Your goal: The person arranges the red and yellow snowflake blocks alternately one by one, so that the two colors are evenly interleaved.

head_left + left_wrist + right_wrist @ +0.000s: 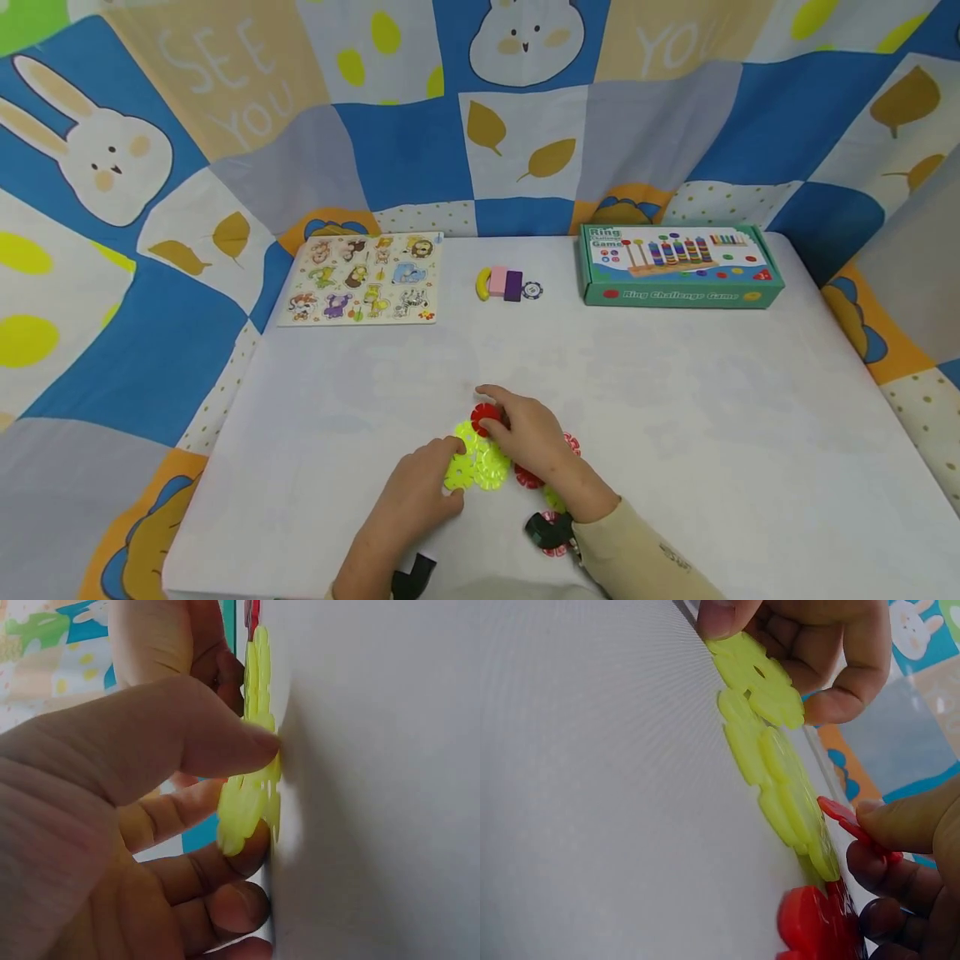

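Observation:
Near the front middle of the table lie several overlapping yellow notched plastic discs (491, 467), flower-like in outline. My left hand (420, 487) holds the leftmost yellow disc (754, 671) by its edges, thumb on the near side and fingers on the far side. Between thumb and fingers, my right hand (531, 433) pinches a red notched disc (483, 417) just above the far edge of the yellow ones. In the right wrist view this red disc is tilted and raised off the table. Another red disc (806, 922) lies beside the yellow group, partly under my right hand in the head view.
More red and yellow discs lie under the right forearm, near its black wrist strap (547, 531). Farther back are an animal puzzle board (360, 279), small pieces including a pink block (497, 282), and a green Ring Challenge Game box (678, 267). A patterned cloth (405, 158) surrounds the white table.

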